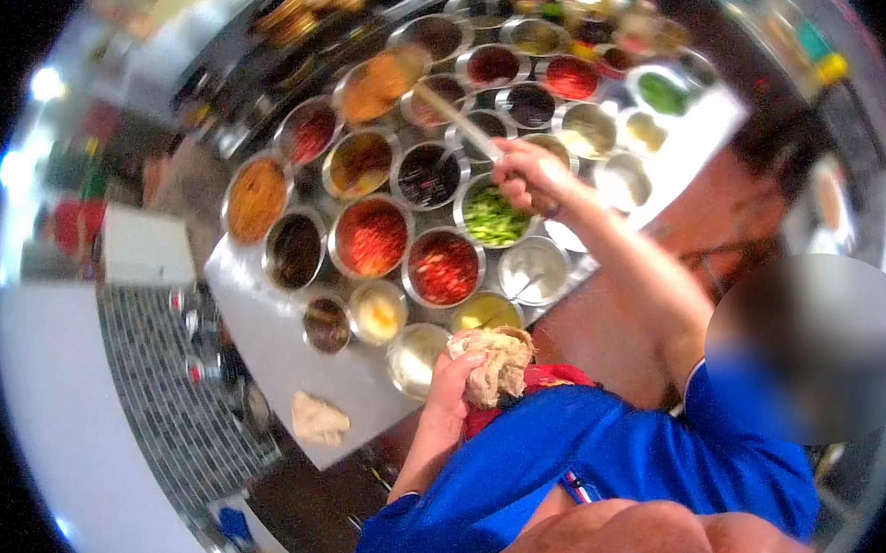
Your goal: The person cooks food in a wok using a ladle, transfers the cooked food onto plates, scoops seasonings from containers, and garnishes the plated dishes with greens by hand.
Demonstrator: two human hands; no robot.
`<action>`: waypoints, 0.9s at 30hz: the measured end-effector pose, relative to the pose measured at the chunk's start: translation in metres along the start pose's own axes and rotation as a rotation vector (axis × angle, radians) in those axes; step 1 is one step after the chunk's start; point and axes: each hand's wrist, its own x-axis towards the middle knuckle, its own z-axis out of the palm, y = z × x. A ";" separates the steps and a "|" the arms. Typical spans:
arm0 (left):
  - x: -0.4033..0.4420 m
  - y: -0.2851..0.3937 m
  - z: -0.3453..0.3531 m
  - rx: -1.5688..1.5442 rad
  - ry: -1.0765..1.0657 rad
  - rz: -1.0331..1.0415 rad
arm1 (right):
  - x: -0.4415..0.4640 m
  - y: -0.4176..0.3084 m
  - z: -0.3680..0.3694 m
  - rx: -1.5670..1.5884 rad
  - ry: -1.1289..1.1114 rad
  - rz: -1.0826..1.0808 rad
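My left hand (453, 386) is closed around a piece of pale flatbread (498, 366), held near my waist at the table's front edge. My right hand (533, 177) reaches out over the bowls, its fingers wrapped round the handle of a long-handled utensil (458, 121). The far end of that utensil is blurred and lies at the bowl of orange food (373, 88), so its head cannot be made out. Below my right hand is a bowl of chopped green vegetables (495, 215). A bowl of red chopped food (444, 267) stands between the two hands.
Many metal bowls crowd the steel table (264, 311), among them shredded red-orange food (372, 237) and a dark sauce (432, 175). Another piece of flatbread (318, 418) lies at the table's left corner. A person (818, 349), blurred, is at my right.
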 end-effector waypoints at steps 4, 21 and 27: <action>-0.003 -0.006 0.050 0.238 -0.143 -0.124 | -0.179 0.010 -0.029 0.089 0.072 0.021; -0.035 -0.312 0.311 0.938 -0.948 -0.636 | -0.820 0.332 -0.095 0.148 2.293 -0.245; -0.111 -0.418 0.353 1.063 -1.101 -0.936 | -0.929 0.431 -0.112 -0.077 2.416 0.203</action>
